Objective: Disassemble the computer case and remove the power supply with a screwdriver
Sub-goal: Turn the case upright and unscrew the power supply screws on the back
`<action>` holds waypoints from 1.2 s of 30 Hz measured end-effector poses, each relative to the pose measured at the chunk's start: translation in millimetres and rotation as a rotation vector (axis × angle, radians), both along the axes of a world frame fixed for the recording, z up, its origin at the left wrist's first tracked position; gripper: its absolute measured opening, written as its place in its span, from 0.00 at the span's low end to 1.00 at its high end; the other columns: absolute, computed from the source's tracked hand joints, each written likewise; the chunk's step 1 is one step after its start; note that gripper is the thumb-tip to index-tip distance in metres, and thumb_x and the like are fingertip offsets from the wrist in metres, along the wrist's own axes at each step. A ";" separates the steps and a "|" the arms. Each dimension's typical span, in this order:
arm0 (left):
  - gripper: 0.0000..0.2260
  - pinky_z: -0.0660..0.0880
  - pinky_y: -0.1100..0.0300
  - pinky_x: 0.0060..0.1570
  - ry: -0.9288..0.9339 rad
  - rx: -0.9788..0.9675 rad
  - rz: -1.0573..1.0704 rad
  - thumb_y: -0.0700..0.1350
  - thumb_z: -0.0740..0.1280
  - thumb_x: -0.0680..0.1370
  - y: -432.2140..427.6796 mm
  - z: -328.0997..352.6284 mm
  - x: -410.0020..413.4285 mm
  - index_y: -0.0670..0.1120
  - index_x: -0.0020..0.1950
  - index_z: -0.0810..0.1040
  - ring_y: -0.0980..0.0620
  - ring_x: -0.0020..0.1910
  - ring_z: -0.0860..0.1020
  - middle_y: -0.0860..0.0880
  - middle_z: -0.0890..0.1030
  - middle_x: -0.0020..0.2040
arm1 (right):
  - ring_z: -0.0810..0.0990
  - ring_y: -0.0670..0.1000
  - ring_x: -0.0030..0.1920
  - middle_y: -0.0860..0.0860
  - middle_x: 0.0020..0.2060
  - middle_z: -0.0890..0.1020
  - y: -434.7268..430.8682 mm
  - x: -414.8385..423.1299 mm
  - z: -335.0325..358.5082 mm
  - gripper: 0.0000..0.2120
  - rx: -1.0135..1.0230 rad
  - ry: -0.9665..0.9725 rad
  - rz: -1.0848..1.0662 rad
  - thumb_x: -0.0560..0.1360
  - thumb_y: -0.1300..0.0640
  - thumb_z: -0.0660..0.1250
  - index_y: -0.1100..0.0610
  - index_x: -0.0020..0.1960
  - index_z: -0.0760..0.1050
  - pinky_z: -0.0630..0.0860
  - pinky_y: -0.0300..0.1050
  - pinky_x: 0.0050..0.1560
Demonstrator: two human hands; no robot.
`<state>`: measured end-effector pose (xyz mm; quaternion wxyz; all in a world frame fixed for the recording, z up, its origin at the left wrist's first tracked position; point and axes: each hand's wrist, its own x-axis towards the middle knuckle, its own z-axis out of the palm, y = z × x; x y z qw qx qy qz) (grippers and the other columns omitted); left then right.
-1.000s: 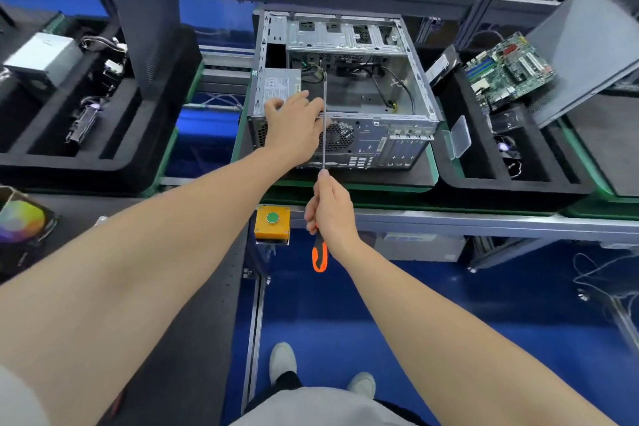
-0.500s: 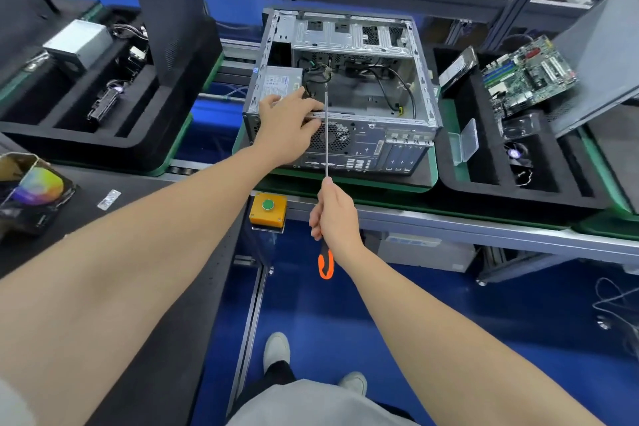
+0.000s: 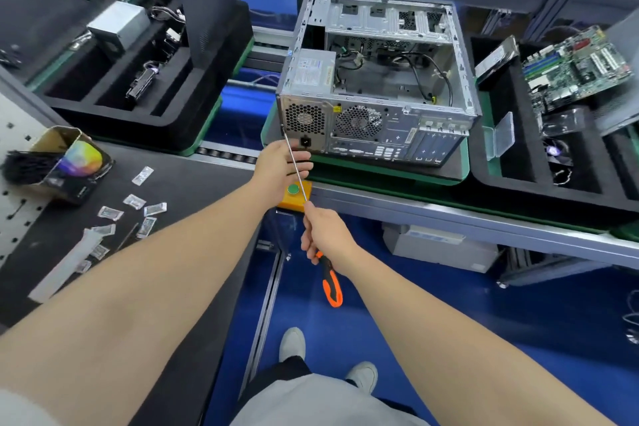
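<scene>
The open computer case point(image 3: 380, 86) lies on a black tray on the conveyor, its rear panel facing me. The grey power supply point(image 3: 313, 71) sits in its near left corner, with its fan grille point(image 3: 304, 117) at the rear. My right hand point(image 3: 325, 235) grips the long screwdriver point(image 3: 295, 162) at the top of its orange and black handle. The tip touches the rear panel's left edge beside the grille. My left hand point(image 3: 276, 166) is below the case, fingers stretched out, and the shaft lies across them.
A yellow box with a green button point(image 3: 294, 188) sits on the conveyor rail under my left hand. The left foam tray holds another power supply point(image 3: 117, 24) and a side panel point(image 3: 207, 0). The right tray holds a motherboard point(image 3: 574, 66). Small packets point(image 3: 138, 211) and a box of black ties point(image 3: 65, 162) lie on the bench.
My left hand left the top of the power supply and dropped to the screwdriver shaft. The screwdriver swung from upright over the case down to the rear panel's left edge.
</scene>
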<state>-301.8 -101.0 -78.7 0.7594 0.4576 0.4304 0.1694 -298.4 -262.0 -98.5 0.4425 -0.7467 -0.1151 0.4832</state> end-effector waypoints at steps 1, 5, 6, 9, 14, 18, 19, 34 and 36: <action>0.11 0.82 0.56 0.41 -0.007 -0.019 0.002 0.47 0.58 0.85 2.4 -4.1 -1.1 0.45 0.64 0.75 0.46 0.44 0.85 0.43 0.84 0.50 | 0.75 0.53 0.25 0.56 0.30 0.81 1.7 -3.3 -1.7 0.24 -0.019 0.043 0.009 0.88 0.41 0.52 0.56 0.45 0.72 0.74 0.43 0.27; 0.13 0.78 0.56 0.38 0.042 -0.054 -0.053 0.45 0.53 0.88 11.1 -17.4 -5.2 0.43 0.68 0.72 0.48 0.38 0.83 0.43 0.84 0.50 | 0.77 0.56 0.26 0.59 0.32 0.82 8.3 -17.1 -8.8 0.16 -0.019 0.171 0.034 0.86 0.49 0.53 0.58 0.55 0.73 0.77 0.46 0.30; 0.14 0.76 0.57 0.36 0.063 -0.027 -0.104 0.44 0.53 0.88 12.5 -19.6 -6.5 0.43 0.69 0.71 0.49 0.36 0.82 0.44 0.85 0.50 | 0.78 0.56 0.27 0.59 0.32 0.82 10.8 -20.2 -9.7 0.14 -0.013 0.185 0.033 0.84 0.50 0.53 0.57 0.58 0.72 0.78 0.48 0.31; 0.13 0.73 0.56 0.34 0.086 0.034 -0.208 0.41 0.54 0.87 19.2 -25.0 -8.3 0.45 0.71 0.68 0.50 0.31 0.80 0.44 0.86 0.46 | 0.78 0.57 0.29 0.59 0.32 0.82 19.2 -28.9 -13.1 0.13 0.005 0.194 0.013 0.82 0.52 0.54 0.54 0.61 0.71 0.82 0.55 0.38; 0.13 0.74 0.57 0.31 0.047 0.076 -0.218 0.40 0.55 0.86 29.3 -26.9 -8.0 0.45 0.70 0.68 0.50 0.29 0.79 0.44 0.87 0.44 | 0.77 0.55 0.27 0.58 0.32 0.81 26.6 -36.7 -13.0 0.12 0.051 0.172 -0.032 0.84 0.52 0.53 0.56 0.59 0.71 0.82 0.55 0.37; 0.12 0.75 0.58 0.30 0.032 0.117 -0.233 0.41 0.55 0.87 32.5 -27.7 -10.1 0.45 0.70 0.69 0.50 0.29 0.79 0.45 0.87 0.46 | 0.77 0.55 0.28 0.58 0.32 0.81 29.0 -40.4 -11.5 0.12 0.057 0.121 -0.033 0.86 0.52 0.52 0.55 0.58 0.71 0.83 0.56 0.38; 0.12 0.75 0.58 0.29 0.021 0.132 -0.237 0.41 0.55 0.87 32.2 -27.8 -9.7 0.45 0.70 0.69 0.50 0.29 0.79 0.45 0.87 0.46 | 0.77 0.56 0.28 0.58 0.32 0.81 29.1 -41.2 -11.7 0.12 0.060 0.117 -0.036 0.86 0.52 0.51 0.56 0.58 0.71 0.82 0.57 0.38; 0.13 0.75 0.58 0.27 0.100 0.214 -0.279 0.38 0.53 0.86 30.4 -15.1 0.3 0.43 0.67 0.71 0.48 0.26 0.77 0.39 0.85 0.42 | 0.77 0.54 0.26 0.56 0.30 0.81 29.4 -42.0 -11.1 0.13 0.057 0.066 -0.018 0.88 0.51 0.50 0.55 0.57 0.71 0.84 0.58 0.38; 0.14 0.75 0.59 0.26 0.131 0.197 -0.284 0.38 0.52 0.86 32.1 -13.4 2.4 0.42 0.67 0.73 0.49 0.26 0.77 0.39 0.85 0.42 | 0.77 0.54 0.26 0.56 0.30 0.81 30.2 -41.7 -10.1 0.13 0.056 0.064 -0.020 0.88 0.51 0.50 0.55 0.57 0.71 0.84 0.58 0.38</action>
